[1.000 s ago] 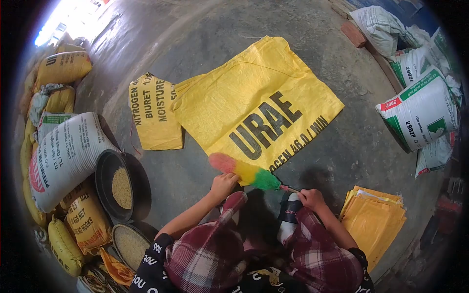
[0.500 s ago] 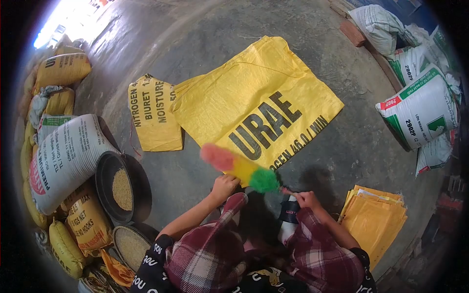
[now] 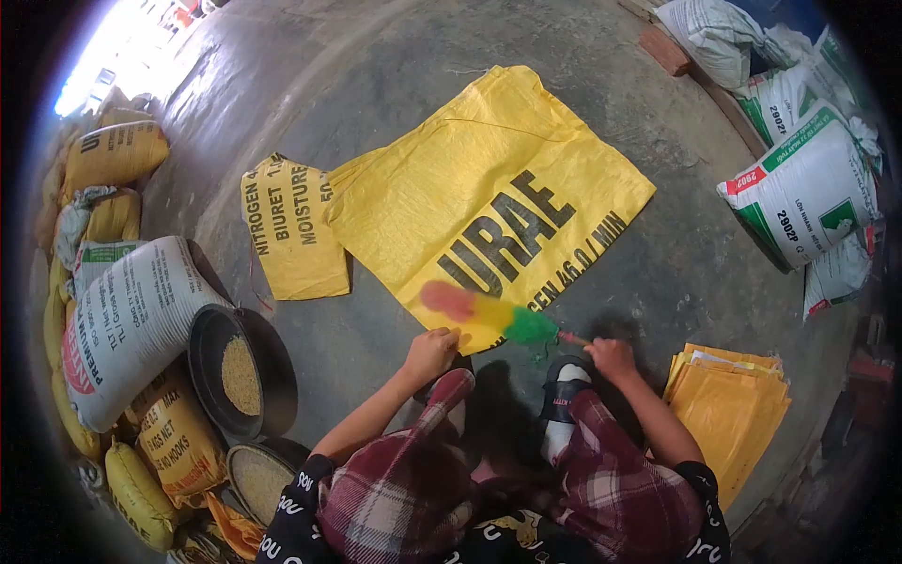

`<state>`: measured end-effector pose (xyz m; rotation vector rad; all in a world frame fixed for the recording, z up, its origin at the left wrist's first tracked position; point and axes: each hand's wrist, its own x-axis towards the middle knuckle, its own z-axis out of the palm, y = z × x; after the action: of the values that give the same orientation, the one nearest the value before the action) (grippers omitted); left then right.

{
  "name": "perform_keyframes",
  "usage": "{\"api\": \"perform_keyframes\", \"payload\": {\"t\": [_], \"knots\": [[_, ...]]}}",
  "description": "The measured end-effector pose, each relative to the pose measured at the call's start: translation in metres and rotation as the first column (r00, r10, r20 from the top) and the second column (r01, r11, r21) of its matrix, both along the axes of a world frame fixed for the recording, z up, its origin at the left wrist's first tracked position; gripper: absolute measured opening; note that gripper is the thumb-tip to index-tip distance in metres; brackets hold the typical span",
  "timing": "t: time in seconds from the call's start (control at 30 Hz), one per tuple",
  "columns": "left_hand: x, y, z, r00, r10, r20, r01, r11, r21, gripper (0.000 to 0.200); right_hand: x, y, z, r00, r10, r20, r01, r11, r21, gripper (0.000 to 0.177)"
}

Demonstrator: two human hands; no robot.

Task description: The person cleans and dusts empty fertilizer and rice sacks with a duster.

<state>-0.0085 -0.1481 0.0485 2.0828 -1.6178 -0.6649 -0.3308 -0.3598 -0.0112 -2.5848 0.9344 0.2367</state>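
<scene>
A feather duster [image 3: 493,315] in red, yellow and green is in my right hand [image 3: 613,359], whose fingers wrap round its thin handle. The duster's head, blurred at the red end, lies over the lower part of a yellow woven sack [image 3: 423,216] printed "URAE", spread flat on the floor. My left hand [image 3: 433,353] is closed on the sack's near corner. To the left of that sack lies a folded yellow sack [image 3: 305,254] with black print, its edge meeting the big one.
Filled sacks [image 3: 141,310] line the left side, beside a black basin [image 3: 272,352] of grain and another grain container [image 3: 258,479]. A stack of flat yellow sacks [image 3: 733,404] lies at right. White-green sacks [image 3: 803,188] and a brick [image 3: 664,51] stand farther right.
My right hand has moved right and slightly up, carrying the feather duster the same way over the sack. My left hand stays at the sack's near corner.
</scene>
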Motion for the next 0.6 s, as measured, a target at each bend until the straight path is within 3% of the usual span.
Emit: {"api": "perform_keyframes", "payload": {"t": [0.1,0.17,0.23,0.3,0.4,0.47,0.6], "knots": [[0.003,-0.006,0.005,0.998,-0.039,-0.050,0.043,0.995,0.086,0.005,0.009,-0.030,0.014,0.985,-0.171,0.016,0.172,0.982,-0.081,0.031],[0.004,-0.012,0.009,0.995,-0.069,-0.066,0.076,0.990,0.116,0.005,-0.003,-0.062,-0.008,0.955,-0.293,0.046,0.297,0.937,-0.185,0.034],[0.003,-0.017,0.015,0.990,-0.107,-0.093,0.120,0.981,0.155,0.005,0.001,-0.096,0.018,0.873,-0.482,0.072,0.487,0.859,-0.161,0.036],[0.001,-0.020,0.015,0.988,-0.128,-0.085,0.141,0.975,0.172,0.006,-0.003,-0.129,0.026,0.815,-0.574,0.079,0.574,0.781,-0.248,0.039],[0.002,-0.021,0.008,0.984,-0.163,-0.074,0.175,0.964,0.200,0.006,-0.010,-0.168,0.025,0.719,-0.669,0.188,0.694,0.677,-0.245,0.040],[-0.001,-0.019,0.004,0.982,-0.173,-0.075,0.186,0.960,0.211,0.006,-0.018,-0.185,0.017,0.473,-0.842,0.261,0.879,0.432,-0.201,0.039],[-0.004,-0.017,0.003,0.946,-0.324,0.012,0.320,0.938,0.135,0.011,-0.022,-0.160,0.024,0.575,-0.713,0.401,0.817,0.526,-0.237,0.038]]}}
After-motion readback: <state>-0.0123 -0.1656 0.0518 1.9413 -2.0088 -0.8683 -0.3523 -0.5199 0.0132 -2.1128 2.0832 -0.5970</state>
